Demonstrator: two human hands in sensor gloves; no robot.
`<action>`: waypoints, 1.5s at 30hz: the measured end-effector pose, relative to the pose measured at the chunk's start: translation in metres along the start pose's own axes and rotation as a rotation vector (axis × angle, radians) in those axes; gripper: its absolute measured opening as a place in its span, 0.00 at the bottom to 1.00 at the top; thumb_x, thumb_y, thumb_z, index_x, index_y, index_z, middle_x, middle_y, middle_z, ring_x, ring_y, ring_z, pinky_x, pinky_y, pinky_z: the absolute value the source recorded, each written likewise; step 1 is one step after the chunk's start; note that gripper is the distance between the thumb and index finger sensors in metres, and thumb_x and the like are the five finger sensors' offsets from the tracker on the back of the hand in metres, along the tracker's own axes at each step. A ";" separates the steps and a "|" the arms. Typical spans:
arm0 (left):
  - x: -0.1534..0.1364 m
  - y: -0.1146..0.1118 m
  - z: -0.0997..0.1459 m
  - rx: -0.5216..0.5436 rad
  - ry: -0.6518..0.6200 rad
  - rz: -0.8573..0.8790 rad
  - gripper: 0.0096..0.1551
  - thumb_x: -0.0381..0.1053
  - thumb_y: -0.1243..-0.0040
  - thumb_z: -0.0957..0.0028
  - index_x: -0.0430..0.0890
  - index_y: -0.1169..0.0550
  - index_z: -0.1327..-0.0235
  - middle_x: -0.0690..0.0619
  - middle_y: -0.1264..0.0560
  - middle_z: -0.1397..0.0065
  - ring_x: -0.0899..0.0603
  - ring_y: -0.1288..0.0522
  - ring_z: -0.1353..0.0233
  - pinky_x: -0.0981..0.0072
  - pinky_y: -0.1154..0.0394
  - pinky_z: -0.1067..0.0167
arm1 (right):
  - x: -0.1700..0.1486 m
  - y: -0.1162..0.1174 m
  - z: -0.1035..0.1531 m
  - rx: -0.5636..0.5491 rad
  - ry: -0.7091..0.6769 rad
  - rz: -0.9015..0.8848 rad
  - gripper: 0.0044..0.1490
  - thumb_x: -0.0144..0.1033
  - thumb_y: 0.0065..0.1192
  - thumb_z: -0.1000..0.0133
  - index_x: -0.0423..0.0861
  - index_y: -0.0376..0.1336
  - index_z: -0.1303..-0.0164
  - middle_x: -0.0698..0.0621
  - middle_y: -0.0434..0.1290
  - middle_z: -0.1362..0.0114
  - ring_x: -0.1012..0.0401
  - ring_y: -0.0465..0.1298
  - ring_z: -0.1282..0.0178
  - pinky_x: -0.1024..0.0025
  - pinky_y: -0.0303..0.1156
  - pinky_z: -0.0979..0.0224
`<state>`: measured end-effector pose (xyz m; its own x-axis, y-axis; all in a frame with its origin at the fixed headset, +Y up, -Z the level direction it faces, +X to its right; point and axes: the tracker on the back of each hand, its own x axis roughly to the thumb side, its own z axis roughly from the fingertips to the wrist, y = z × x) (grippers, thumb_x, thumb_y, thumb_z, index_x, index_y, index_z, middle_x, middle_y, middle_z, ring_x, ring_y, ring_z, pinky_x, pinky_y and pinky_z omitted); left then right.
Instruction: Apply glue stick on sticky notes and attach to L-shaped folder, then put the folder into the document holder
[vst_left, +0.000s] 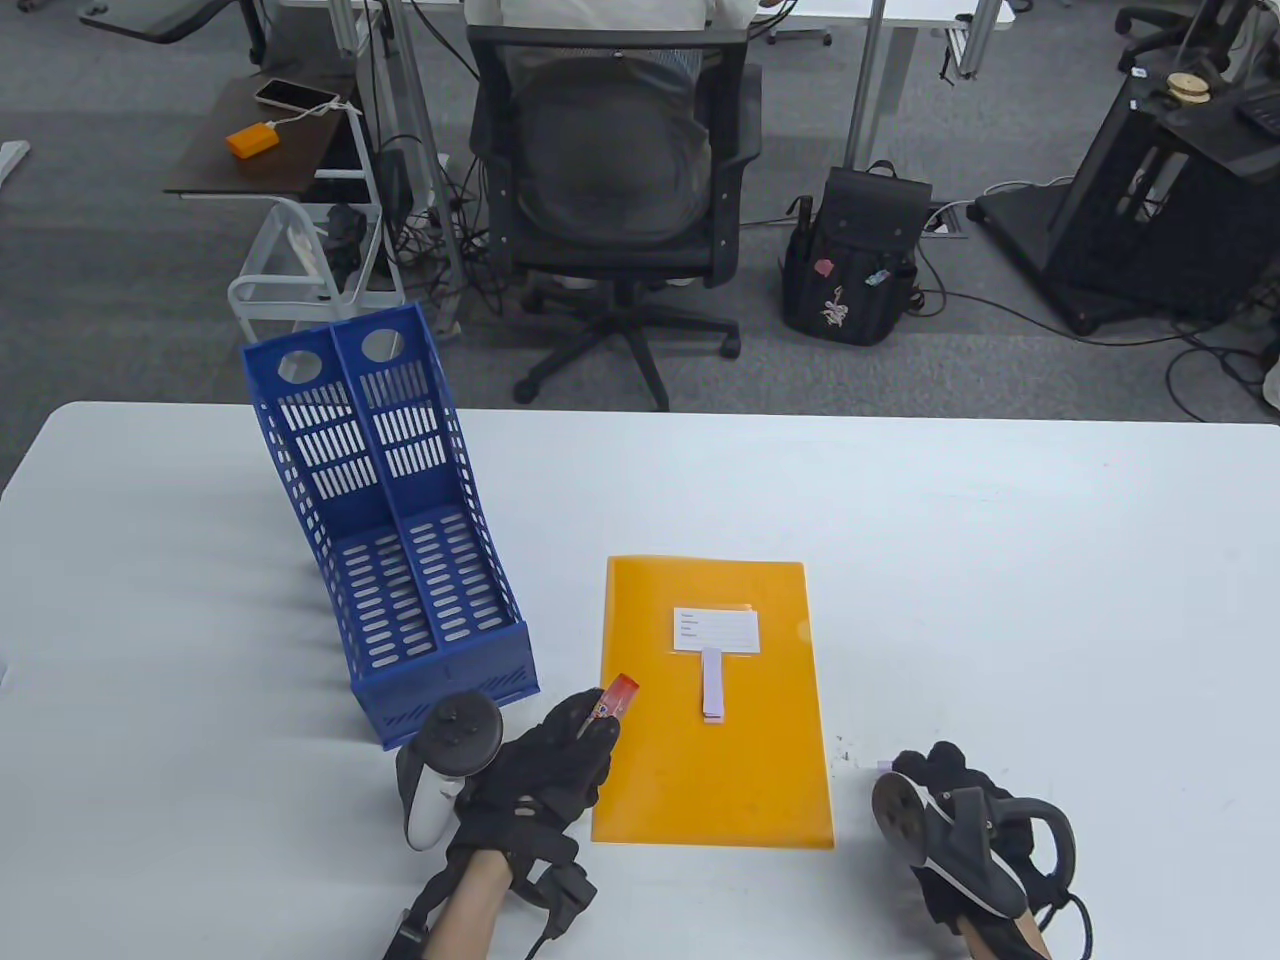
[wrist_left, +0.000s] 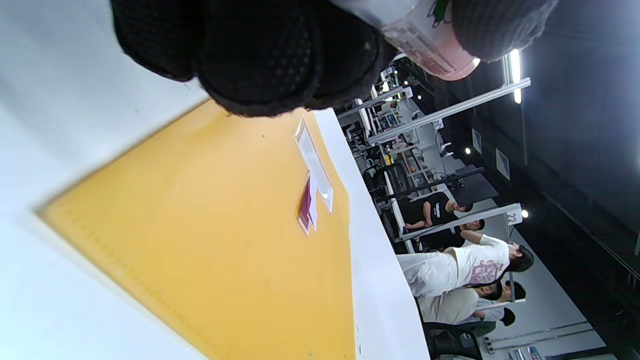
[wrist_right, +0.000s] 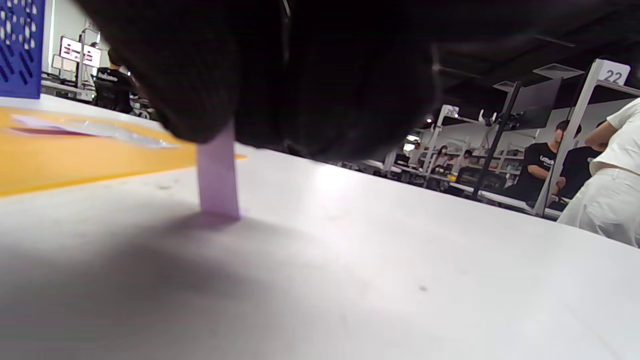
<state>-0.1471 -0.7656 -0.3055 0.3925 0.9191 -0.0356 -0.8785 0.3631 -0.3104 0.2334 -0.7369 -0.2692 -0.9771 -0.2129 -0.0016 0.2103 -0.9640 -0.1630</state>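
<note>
A blue document holder (vst_left: 400, 530) stands on the white worktop (vst_left: 1000, 560), left. Just beside it the left hand (vst_left: 545, 765) grips a glue stick (vst_left: 615, 697) whose label print is too blurred to read. The orange folder (vst_left: 715, 760) lies flat, bearing a lined white label (vst_left: 715, 630) and a sticky note (vst_left: 712, 695). The right hand (vst_left: 945, 790) pinches a lilac sticky note (wrist_right: 217, 177), probably touching the worktop. A post reads "22" (wrist_right: 613, 76).
</note>
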 end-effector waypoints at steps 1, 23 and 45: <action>0.000 0.000 0.000 0.002 -0.001 -0.003 0.37 0.67 0.48 0.46 0.51 0.32 0.26 0.51 0.18 0.49 0.45 0.19 0.54 0.40 0.28 0.39 | 0.000 0.000 -0.001 0.006 0.002 0.004 0.25 0.45 0.71 0.49 0.46 0.75 0.45 0.40 0.78 0.40 0.54 0.83 0.63 0.68 0.78 0.71; 0.000 0.003 0.001 0.035 0.003 -0.098 0.35 0.63 0.47 0.45 0.49 0.31 0.26 0.50 0.19 0.46 0.44 0.20 0.52 0.38 0.29 0.38 | 0.091 -0.044 -0.023 -0.056 -0.090 -0.268 0.25 0.47 0.71 0.47 0.40 0.75 0.51 0.46 0.85 0.58 0.56 0.85 0.71 0.69 0.79 0.73; 0.072 -0.056 -0.015 0.073 -0.152 -0.848 0.27 0.65 0.27 0.54 0.50 0.15 0.49 0.50 0.17 0.64 0.46 0.19 0.57 0.39 0.29 0.35 | 0.118 0.005 -0.032 0.249 0.011 -0.443 0.26 0.44 0.72 0.46 0.36 0.73 0.50 0.44 0.84 0.57 0.56 0.84 0.72 0.70 0.78 0.75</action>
<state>-0.0659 -0.7223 -0.3052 0.8871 0.3421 0.3098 -0.3230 0.9397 -0.1126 0.1184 -0.7611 -0.3021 -0.9742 0.2256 0.0043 -0.2244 -0.9703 0.0902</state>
